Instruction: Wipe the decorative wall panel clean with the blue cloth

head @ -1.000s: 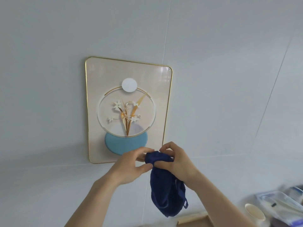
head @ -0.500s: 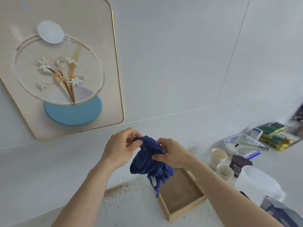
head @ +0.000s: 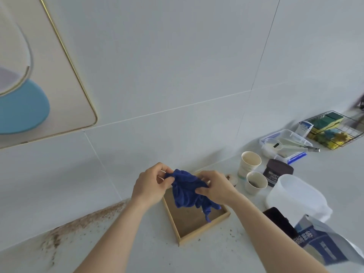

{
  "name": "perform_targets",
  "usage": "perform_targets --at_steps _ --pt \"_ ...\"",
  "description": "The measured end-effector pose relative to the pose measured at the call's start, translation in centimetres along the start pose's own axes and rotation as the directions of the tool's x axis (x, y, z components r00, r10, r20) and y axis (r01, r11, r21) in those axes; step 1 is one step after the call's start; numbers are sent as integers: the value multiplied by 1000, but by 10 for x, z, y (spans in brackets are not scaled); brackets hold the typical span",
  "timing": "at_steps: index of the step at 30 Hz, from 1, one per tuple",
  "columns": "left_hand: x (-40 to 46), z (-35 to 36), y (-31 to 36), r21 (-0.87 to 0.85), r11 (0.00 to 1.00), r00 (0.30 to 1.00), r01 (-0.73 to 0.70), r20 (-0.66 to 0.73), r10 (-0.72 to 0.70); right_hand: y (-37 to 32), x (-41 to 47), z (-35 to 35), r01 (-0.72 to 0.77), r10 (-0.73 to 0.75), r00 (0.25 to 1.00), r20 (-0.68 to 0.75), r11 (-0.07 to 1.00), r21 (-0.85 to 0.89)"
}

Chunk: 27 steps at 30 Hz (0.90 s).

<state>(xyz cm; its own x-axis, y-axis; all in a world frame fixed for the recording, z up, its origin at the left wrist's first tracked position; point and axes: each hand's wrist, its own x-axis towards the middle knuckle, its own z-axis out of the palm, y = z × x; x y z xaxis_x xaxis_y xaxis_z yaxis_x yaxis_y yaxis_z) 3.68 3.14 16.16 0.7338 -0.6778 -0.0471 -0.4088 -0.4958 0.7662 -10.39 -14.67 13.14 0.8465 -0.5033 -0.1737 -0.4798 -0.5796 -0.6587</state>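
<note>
The dark blue cloth [head: 188,192] is bunched between both hands, its loose end hanging down over a wooden tray. My left hand [head: 150,185] pinches its left edge and my right hand [head: 214,187] grips its right side. The decorative wall panel [head: 59,91], beige with a gold rim and a light blue disc, hangs on the wall at the upper left, only its lower right corner in view. Both hands are well below and to the right of it.
A shallow wooden tray [head: 199,231] lies on the white counter under the cloth. Brown crumbs [head: 78,223] are strewn along the wall base. To the right stand two paper cups [head: 250,161], a dark jar [head: 277,172], a white jug [head: 295,200], a plastic box [head: 285,142], a sponge basket [head: 334,129] and a bag [head: 325,243].
The view has swung down and right, so the panel slid to the upper left edge. Both hands lowered with the cloth from the panel's bottom edge to above the tray.
</note>
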Motion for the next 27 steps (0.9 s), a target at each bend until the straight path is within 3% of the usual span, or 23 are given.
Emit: perform_targets --at_steps 10,13,16,19,22,27 --pt "29 89 -55 184 968 978 169 93 -188 71 22 53 -94 97 994 -50 994 55" --pt "28 111 -73 256 950 963 179 152 -223 91 26 74 -68 65 996 -61 997 -36" --pt "21 130 -89 384 918 933 104 281 -223 106 25 94 -44 66 990 121 984 -175" --pt "13 140 -101 576 818 894 11 360 -266 116 19 109 -14 133 934 332 941 -338" --pt "7 140 -109 683 730 872 -26 373 -317 120 14 118 3 164 920 355 906 -424" --pt "-1 132 -114 684 723 849 -93 435 -302 108 11 122 -25 237 897 374 871 -491"
